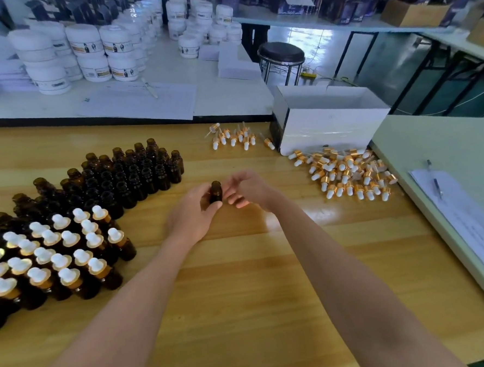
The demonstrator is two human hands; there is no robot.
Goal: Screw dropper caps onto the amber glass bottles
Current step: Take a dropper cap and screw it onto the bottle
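Note:
My left hand [193,212] grips an uncapped amber glass bottle [215,191] upright above the middle of the wooden table [255,281]. Just right of the bottle, my right hand [248,191] hovers with relaxed, spread fingers and holds nothing. Several open amber bottles [127,176] stand in rows at the left. In front of them stand several capped bottles [58,259] with white bulbs and gold collars. A pile of loose dropper caps [348,174] lies at the right, and a smaller cluster of caps [233,137] lies farther back.
A white open box [331,126] stands behind the cap pile. To the right is a pale green table [445,148] with papers and a pen [434,180]. White jars [91,53] crowd the far table, and a black stool [281,56] stands beyond.

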